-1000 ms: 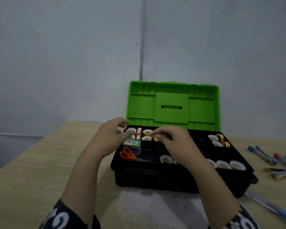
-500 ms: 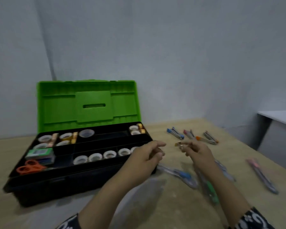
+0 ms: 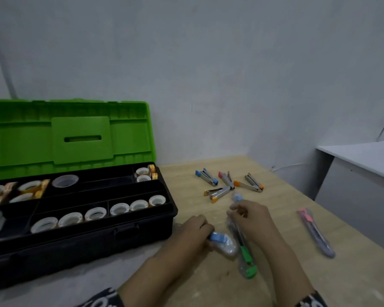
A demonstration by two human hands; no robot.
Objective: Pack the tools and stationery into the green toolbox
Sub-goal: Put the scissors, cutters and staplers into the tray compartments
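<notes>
Head view shows the green toolbox (image 3: 80, 196) open on the wooden table (image 3: 275, 273). Just right of it, the left hand (image 3: 194, 231) grips a blue-handled cutter in clear wrap (image 3: 222, 241), and the right hand (image 3: 251, 220) curls round another blue-tipped cutter (image 3: 237, 198) over a green cutter (image 3: 246, 260).

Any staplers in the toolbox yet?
No: the staplers all lie on the table, right of the open toolbox, whose visible compartments hold tape rolls.

One toolbox (image 3: 98, 235), four staplers (image 3: 228, 185) (clustered), two hands (image 3: 251, 220).
</notes>
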